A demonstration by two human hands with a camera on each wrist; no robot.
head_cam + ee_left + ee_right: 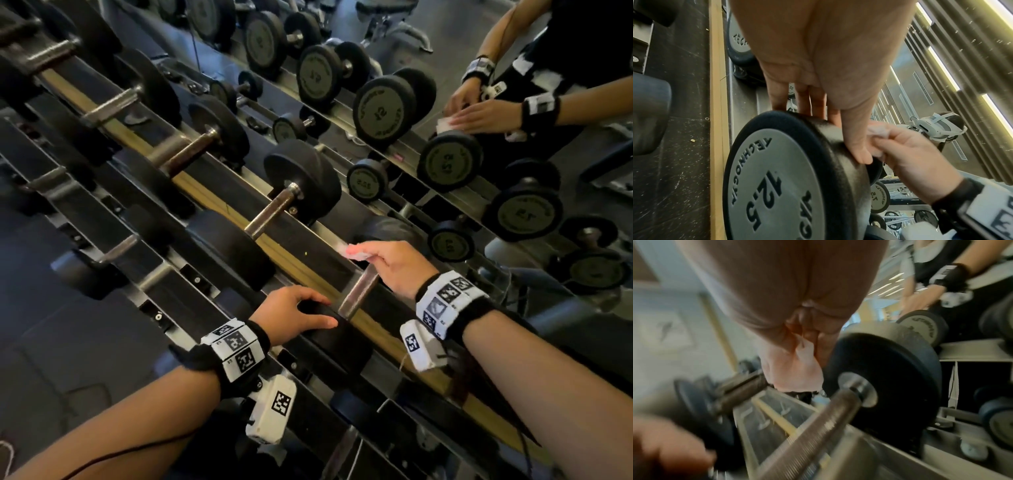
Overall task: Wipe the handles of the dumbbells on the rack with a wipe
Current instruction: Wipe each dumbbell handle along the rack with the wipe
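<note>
Here, left hand (291, 313) fingers clasping dumbbell head (797, 178), right hand (394, 265) pinching wipe (358, 251)

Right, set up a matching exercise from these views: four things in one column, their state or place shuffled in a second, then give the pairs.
Column one:
1. left hand
2. right hand
3. wipe
4. nearest dumbbell handle

Column two:
A. bare metal, lying between the two hands, nothing wrapped round it
B. white, crumpled, pinched in fingers
C. curled over the black weight head marked 12.5
D. held above the bar, pinching the cloth

Pairs: 1-C, 2-D, 3-B, 4-A
</note>
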